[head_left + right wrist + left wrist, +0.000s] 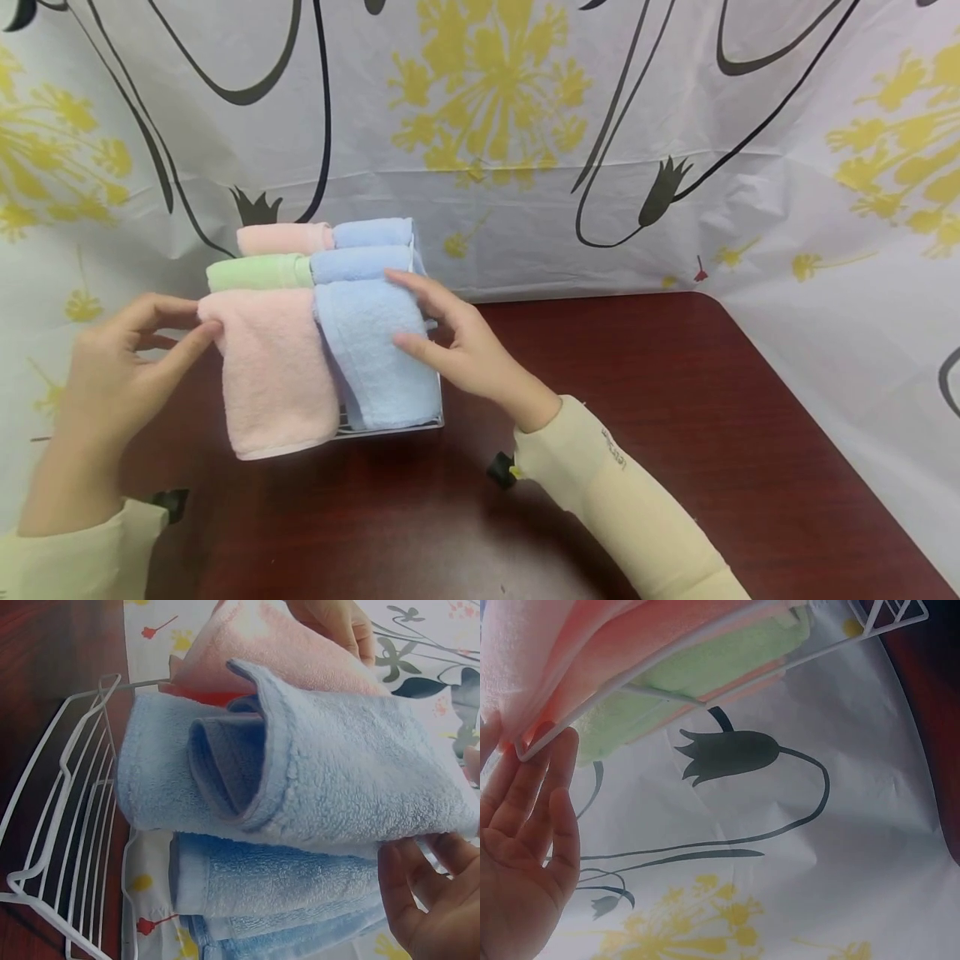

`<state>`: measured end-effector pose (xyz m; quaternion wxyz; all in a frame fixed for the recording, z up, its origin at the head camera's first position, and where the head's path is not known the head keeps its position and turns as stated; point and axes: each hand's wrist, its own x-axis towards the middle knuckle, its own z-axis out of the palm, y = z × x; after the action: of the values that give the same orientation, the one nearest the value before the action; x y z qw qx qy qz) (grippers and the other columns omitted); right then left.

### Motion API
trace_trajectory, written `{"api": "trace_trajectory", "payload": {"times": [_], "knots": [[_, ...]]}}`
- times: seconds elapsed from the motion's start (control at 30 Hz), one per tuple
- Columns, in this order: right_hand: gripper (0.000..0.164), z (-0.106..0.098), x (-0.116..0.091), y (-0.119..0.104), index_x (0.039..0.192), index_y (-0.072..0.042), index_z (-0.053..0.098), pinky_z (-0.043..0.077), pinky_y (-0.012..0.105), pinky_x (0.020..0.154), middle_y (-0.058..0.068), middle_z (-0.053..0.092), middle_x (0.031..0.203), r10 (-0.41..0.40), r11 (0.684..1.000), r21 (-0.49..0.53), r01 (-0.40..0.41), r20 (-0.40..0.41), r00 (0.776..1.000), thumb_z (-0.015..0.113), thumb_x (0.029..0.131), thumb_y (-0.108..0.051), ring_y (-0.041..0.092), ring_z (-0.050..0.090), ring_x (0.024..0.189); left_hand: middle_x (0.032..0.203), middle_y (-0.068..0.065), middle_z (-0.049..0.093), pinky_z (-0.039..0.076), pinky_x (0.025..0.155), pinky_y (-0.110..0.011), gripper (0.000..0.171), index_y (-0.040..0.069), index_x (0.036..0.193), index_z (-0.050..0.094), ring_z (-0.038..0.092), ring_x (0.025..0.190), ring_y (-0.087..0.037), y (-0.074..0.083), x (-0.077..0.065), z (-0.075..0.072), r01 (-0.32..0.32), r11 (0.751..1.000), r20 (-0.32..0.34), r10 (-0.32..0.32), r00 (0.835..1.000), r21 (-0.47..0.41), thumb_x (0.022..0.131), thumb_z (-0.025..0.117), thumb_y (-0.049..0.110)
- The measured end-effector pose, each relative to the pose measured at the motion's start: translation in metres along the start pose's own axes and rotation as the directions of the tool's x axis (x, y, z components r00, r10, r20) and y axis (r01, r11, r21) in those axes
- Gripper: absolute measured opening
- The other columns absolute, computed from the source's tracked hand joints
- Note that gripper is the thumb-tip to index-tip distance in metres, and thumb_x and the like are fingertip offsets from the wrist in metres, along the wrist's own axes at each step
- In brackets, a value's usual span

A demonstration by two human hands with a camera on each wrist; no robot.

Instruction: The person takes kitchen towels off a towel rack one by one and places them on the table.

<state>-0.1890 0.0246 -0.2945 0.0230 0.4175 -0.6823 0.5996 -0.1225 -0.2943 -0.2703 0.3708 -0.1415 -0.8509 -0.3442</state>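
Note:
At the left of the head view, my left hand pinches the upper left corner of a pink towel that hangs over the front of a white wire basket. My right hand holds the right side of a folded blue towel beside it, thumb on the front face and index finger at the top edge. In the right wrist view, the fingers lie along the blue towel's edge. Behind stand a rolled green towel, more blue rolls and another pink roll.
The basket stands on a dark red-brown table, near the back edge. Behind and at the sides hangs a white cloth with yellow and grey flower prints. Small black objects show near both cuffs.

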Motion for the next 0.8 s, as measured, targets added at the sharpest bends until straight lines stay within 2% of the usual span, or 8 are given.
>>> {"api": "trace_trajectory", "payload": {"times": [0.2, 0.4, 0.67, 0.8], "knots": [[0.056, 0.004, 0.008, 0.000, 0.145, -0.011, 0.047, 0.061, 0.035, 0.076, 0.008, 0.055, 0.136, 0.046, 0.998, 0.042, -0.045, -0.017, 0.999, 0.067, 0.093, -0.004, 0.017, 0.066, 0.104, 0.087, 0.038, 0.063, 0.045, 0.071, 0.001, 0.021, -0.007, 0.094, 0.067, 0.059, 0.074, 0.019, -0.002, -0.001, 0.003, 0.035, 0.998, -0.036, -0.037, 0.999, -0.054, 0.076, 0.078, -0.009], [0.053, 0.006, 0.013, 0.001, 0.140, -0.011, 0.052, 0.060, 0.032, 0.072, 0.009, 0.060, 0.127, 0.058, 0.998, 0.020, -0.057, -0.042, 0.997, 0.070, 0.091, -0.006, 0.015, 0.067, 0.094, 0.083, 0.036, 0.063, 0.046, 0.070, 0.001, 0.019, -0.001, 0.091, 0.069, 0.060, 0.070, 0.018, 0.000, -0.002, 0.005, 0.075, 0.995, -0.049, -0.079, 0.996, -0.072, 0.077, 0.078, -0.008], [0.051, 0.004, 0.021, -0.003, 0.138, -0.011, 0.053, 0.061, 0.032, 0.070, 0.012, 0.063, 0.113, 0.093, 0.996, 0.012, -0.093, -0.009, 0.996, 0.071, 0.091, -0.007, 0.015, 0.066, 0.085, 0.082, 0.032, 0.065, 0.048, 0.071, -0.001, 0.019, 0.004, 0.089, 0.069, 0.063, 0.071, 0.015, 0.002, -0.001, 0.006, 0.120, 0.987, -0.055, -0.127, 0.990, -0.110, 0.078, 0.077, -0.008], [0.049, 0.005, 0.020, -0.003, 0.136, -0.011, 0.055, 0.061, 0.031, 0.070, 0.011, 0.063, 0.114, 0.095, 0.995, 0.021, -0.095, -0.019, 0.995, 0.071, 0.090, -0.007, 0.015, 0.066, 0.085, 0.082, 0.028, 0.067, 0.050, 0.072, -0.002, 0.017, 0.000, 0.089, 0.069, 0.065, 0.071, 0.012, 0.000, -0.002, 0.008, 0.101, 0.982, -0.066, -0.113, 0.991, -0.159, 0.078, 0.075, -0.010]]}}
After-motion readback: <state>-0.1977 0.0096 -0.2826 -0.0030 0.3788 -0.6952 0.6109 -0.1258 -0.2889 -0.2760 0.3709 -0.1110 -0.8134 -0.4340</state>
